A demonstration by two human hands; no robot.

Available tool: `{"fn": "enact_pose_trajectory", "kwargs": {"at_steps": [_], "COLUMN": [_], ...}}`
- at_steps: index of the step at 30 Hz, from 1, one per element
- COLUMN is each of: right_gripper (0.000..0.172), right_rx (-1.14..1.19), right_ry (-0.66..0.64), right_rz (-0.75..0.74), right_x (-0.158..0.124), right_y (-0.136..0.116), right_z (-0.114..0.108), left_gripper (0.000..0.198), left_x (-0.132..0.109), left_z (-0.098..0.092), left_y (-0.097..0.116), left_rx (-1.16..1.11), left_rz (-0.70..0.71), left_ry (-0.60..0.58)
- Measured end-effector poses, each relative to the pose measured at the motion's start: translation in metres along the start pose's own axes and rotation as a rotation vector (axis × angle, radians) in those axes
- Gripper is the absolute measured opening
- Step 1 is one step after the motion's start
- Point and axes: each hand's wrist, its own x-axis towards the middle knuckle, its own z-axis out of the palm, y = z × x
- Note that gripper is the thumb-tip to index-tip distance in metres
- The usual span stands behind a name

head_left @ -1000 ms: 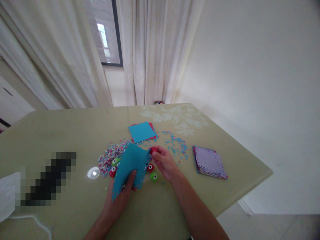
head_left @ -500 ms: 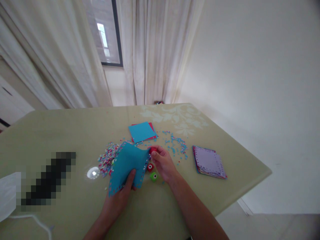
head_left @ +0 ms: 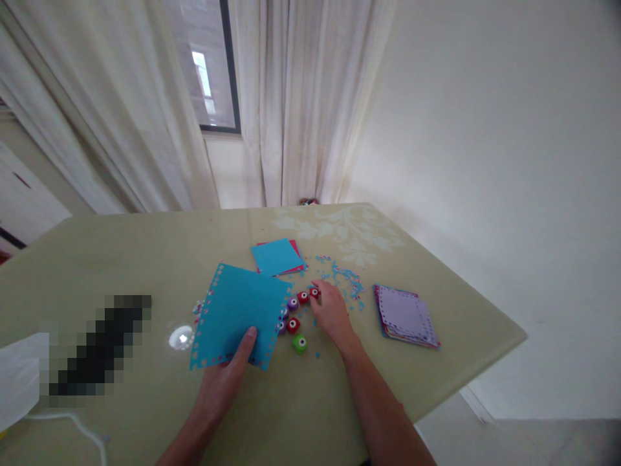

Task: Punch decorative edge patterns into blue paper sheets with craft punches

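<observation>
My left hand (head_left: 230, 372) grips the bottom edge of a blue sheet of paper (head_left: 237, 314), thumb on top. Small punched holes run along the sheet's left, bottom and right edges. My right hand (head_left: 332, 310) is closed at the fingertips around a small red craft punch (head_left: 314, 293) at the table. Beside it stand another red punch (head_left: 303, 298), a purple punch (head_left: 292, 303), a further red punch (head_left: 293, 325) and a green punch (head_left: 299, 343). The blue sheet partly hides more purple punches.
Blue and red sheets (head_left: 277, 257) lie behind my hands. A stack of punched purple paper (head_left: 405, 314) sits at the right. Paper confetti (head_left: 347, 275) is scattered over the table (head_left: 160, 252). At the left are a blurred dark object (head_left: 101, 349) and a white cord (head_left: 72, 417).
The red punch has come off the sheet's upper right corner and moved right with my right hand, down to the other punches. The blue sheet has flattened and shifted left, uncovering more punches.
</observation>
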Motion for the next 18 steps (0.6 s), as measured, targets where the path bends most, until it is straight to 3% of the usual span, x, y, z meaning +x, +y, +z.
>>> {"fn": "enact_pose_trajectory", "kwargs": {"at_steps": [2, 4, 6, 10, 14, 18], "right_gripper": [0.024, 0.026, 0.034, 0.041, 0.027, 0.029], "right_rx": [0.007, 0.183, 0.465, 0.823, 0.954, 1.036], "right_ry": [0.061, 0.087, -0.023, -0.22, -0.201, -0.18], "right_rz": [-0.047, -0.117, -0.137, 0.031, 0.17, 0.225], "right_x": [-0.002, -0.004, -0.008, -0.014, -0.015, -0.02], "right_y": [-0.01, -0.022, -0.034, -0.044, -0.046, -0.051], "right_z": [-0.002, -0.005, -0.007, -0.001, 0.007, 0.013], "left_gripper": [0.086, 0.086, 0.077, 0.049, 0.045, 0.049], "left_x": [-0.001, 0.0, 0.001, 0.009, 0.018, 0.017], "left_z": [0.0, 0.0, 0.0, -0.005, -0.015, -0.015], "left_y": [0.003, 0.006, 0.008, 0.012, 0.016, 0.017], "left_rx": [-0.024, -0.034, -0.011, -0.001, -0.184, -0.416], "left_rz": [-0.082, -0.101, -0.077, 0.013, 0.034, 0.039], "left_ry": [-0.007, -0.057, -0.089, -0.16, -0.163, -0.142]}}
